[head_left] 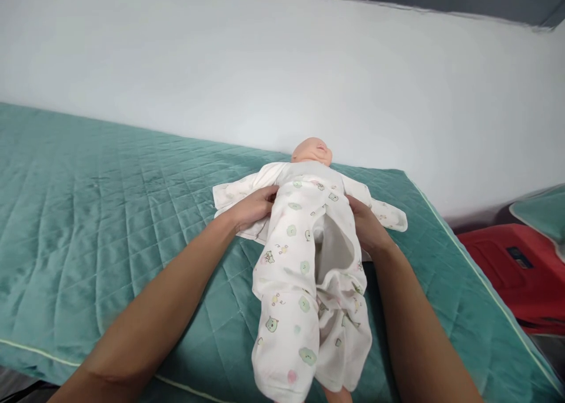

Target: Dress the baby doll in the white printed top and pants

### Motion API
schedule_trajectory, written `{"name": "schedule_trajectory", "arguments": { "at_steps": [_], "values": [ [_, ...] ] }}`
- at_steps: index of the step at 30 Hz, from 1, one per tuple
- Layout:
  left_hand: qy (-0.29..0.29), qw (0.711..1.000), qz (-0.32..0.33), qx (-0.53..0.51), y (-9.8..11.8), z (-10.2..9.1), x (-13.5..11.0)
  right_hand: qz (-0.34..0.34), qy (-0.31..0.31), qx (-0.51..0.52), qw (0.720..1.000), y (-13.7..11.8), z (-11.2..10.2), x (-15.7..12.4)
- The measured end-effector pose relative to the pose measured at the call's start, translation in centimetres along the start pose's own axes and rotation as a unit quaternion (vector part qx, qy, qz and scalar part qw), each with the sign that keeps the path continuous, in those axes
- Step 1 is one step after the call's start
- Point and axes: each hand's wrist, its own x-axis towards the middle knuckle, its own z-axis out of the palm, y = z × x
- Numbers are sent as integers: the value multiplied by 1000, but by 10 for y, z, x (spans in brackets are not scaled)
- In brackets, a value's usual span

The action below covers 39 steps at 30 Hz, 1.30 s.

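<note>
A baby doll point(312, 150) lies on its back on the green quilted bed cover, its head toward the wall. It has on a pale long-sleeved top point(247, 191) with both sleeves spread out. Over its belly and legs are white baby pants point(289, 273) printed with small green animals, with an open gap at the crotch. My left hand point(256, 207) is closed at the pants' left side near the waist, fingers curled against the cloth. On the opposite side, my right hand point(365, 223) grips the pants near the waist; its fingertips are hidden behind the cloth.
The quilted cover point(110, 215) spreads far to the left and ends at a piped edge on the right. A white wall point(198, 67) rises behind the doll's head. Beyond the right edge stands a red plastic object point(516, 273) beside green cloth.
</note>
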Motion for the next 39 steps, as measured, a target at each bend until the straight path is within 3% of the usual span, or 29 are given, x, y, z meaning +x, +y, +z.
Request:
{"name": "schedule_trajectory", "arguments": {
  "at_steps": [5,11,20,31,35,39],
  "values": [
    [-51,996,32,62,10,-2,-6,-1,-35,20,999,7,-6,2],
    [-47,992,56,107,20,2,-9,22,-52,36,998,7,-6,2],
    [22,999,-39,-30,11,5,-5,-10,-33,61,998,5,-2,0],
    [46,982,-73,-168,14,22,-6,-43,60,36,997,-11,12,-5],
    [34,975,-78,-203,17,26,-7,-34,48,31,998,-10,11,-4],
    [67,976,-81,-192,15,25,-7,-13,26,2,1000,-9,7,-4]
  ]
}}
